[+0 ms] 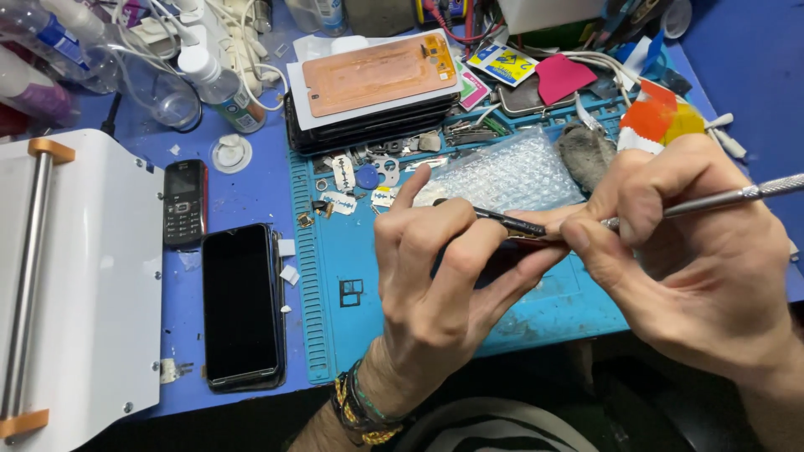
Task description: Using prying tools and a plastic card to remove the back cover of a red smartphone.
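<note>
My left hand [444,276] grips a thin dark phone part [502,222] edge-on above the blue work mat [335,251]. My right hand [678,251] pinches a slim metal pry tool [729,197], and its tip meets the edge of the dark part between my fingers. The part's face is mostly hidden by my fingers. Beaded bracelets circle my left wrist.
A black smartphone [241,305] and a small keypad phone [184,201] lie left of the mat. A white machine [84,268] stands at far left. A stack of phone screens [373,92], bubble wrap [511,176], razor blades, bottles [219,84] and cables crowd the back.
</note>
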